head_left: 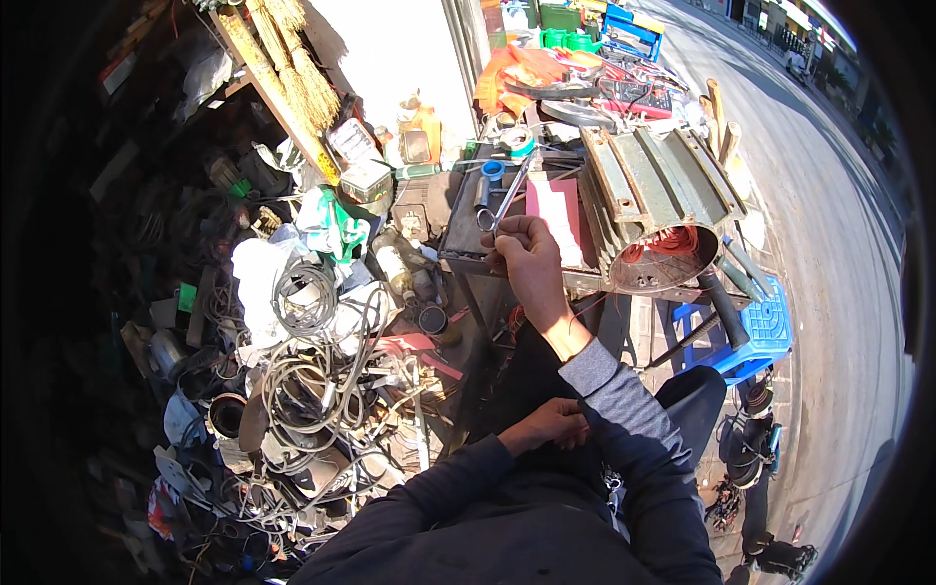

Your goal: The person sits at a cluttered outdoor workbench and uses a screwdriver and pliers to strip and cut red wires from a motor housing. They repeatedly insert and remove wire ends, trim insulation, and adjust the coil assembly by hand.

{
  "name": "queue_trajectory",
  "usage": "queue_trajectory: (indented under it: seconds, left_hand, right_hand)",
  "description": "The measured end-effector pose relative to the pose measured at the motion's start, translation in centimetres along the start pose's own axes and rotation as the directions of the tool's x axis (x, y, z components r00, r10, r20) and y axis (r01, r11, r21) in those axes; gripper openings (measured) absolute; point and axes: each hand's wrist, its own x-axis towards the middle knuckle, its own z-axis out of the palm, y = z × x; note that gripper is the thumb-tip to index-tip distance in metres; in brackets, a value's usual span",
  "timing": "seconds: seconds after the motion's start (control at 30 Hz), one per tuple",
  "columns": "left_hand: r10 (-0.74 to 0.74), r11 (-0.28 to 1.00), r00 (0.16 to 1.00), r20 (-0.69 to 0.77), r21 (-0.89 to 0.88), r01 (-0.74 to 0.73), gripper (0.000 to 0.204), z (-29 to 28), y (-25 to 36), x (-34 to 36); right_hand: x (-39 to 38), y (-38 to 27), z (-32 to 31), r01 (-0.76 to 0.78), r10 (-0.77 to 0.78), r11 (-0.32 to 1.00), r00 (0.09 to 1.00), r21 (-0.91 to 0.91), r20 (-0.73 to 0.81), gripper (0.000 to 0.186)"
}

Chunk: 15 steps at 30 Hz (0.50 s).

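Observation:
My right hand (526,258) is closed on the lower end of a long shiny metal tool (510,195) at the front of a dark metal bench (458,239). Beside it lie a small dark cylinder and a blue ring-shaped item (492,172); a pink sheet (551,198) is just beyond. To the right sits a finned metal motor housing (663,171), red wire coils (673,241) inside its open end. My left hand (556,421) is low over my lap, fingers curled; what they hold, if anything, is hidden.
Tangled cables (307,390), scrap and bags heap up on the left beneath straw brooms (292,68). A blue plastic stool (760,322) stands under the bench's right end. Tools and orange items (507,68) pile up behind. A road (829,195) runs along the right.

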Motion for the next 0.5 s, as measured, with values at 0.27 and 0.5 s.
queue_trajectory:
  seconds: [0.27, 0.5]
  left_hand:
    - [0.071, 0.997, 0.993, -0.096, -0.013, -0.073, 0.02, -1.0, 2.4, -2.3]
    - [0.218, 0.974, 0.941, -0.257, -0.006, -0.227, 0.029, -3.7, 6.1, -6.7]
  right_hand:
    - [0.2, -3.1, -0.1, -0.477, 0.435, 0.811, 0.879, 0.339, 0.196, 0.013]
    - [-12.5, -7.1, -9.6, -0.325, 0.358, 0.932, 0.751, -0.161, 0.555, 0.026]
